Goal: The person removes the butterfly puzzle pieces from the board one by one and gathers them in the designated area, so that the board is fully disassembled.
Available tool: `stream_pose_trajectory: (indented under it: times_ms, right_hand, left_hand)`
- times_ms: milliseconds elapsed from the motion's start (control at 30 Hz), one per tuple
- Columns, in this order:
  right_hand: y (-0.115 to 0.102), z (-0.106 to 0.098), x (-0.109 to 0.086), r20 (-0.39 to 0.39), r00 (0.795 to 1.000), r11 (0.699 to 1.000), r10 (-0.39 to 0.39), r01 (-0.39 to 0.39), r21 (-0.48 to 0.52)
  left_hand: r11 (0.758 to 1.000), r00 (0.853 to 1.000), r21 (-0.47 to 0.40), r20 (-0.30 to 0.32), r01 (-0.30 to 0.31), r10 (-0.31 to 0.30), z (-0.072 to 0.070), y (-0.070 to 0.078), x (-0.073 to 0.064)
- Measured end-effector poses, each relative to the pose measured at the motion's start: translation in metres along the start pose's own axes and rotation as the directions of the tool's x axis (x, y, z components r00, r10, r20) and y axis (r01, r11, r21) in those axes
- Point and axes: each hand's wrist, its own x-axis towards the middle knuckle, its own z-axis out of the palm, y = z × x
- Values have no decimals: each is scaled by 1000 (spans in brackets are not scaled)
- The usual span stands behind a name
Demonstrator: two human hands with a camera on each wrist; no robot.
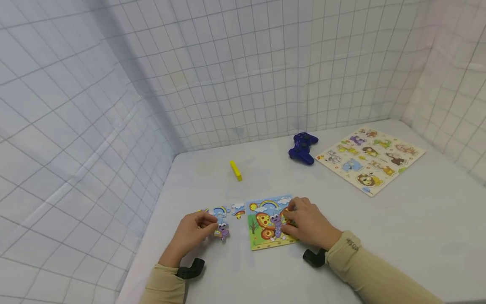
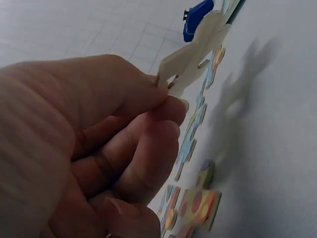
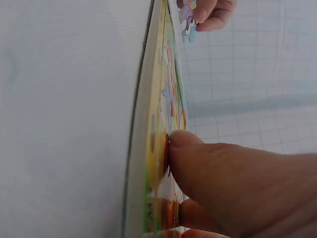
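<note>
My left hand (image 1: 194, 231) pinches a jigsaw piece (image 1: 222, 230) with a purple cartoon face between thumb and fingertips. The left wrist view shows the bare pale back of this piece (image 2: 190, 52), lifted above the table and casting a shadow. Below it lie several loose jigsaw pieces (image 2: 198, 206); the left hand partly covers their group (image 1: 219, 211) in the head view. My right hand (image 1: 309, 221) rests its thumb (image 3: 185, 148) and fingertips on the right part of the butterfly puzzle board (image 1: 262, 242), hiding that side. I see no separate piece under the right fingers.
Behind the puzzle lies a yellow stick-like block (image 1: 236, 170). A blue game controller (image 1: 302, 148) sits farther back, beside a large animal puzzle board (image 1: 370, 160) on the right. Grid-patterned cloth walls (image 1: 243, 71) stand around the white table (image 1: 273, 274).
</note>
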Motion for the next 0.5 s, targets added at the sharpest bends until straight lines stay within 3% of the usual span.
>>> stream_pose_trajectory:
  times_ms: [200,500]
  right_hand:
    - [-1,-2,0,15,1000,1000,15,-15,0]
    - [-1,1,0,23,999,1000,27,-27,8]
  left_hand:
    - [999,999,44,28,20,-22,-10,-7,-4]
    - [989,1000,147,-12,14,-12,-3,-3,-4]
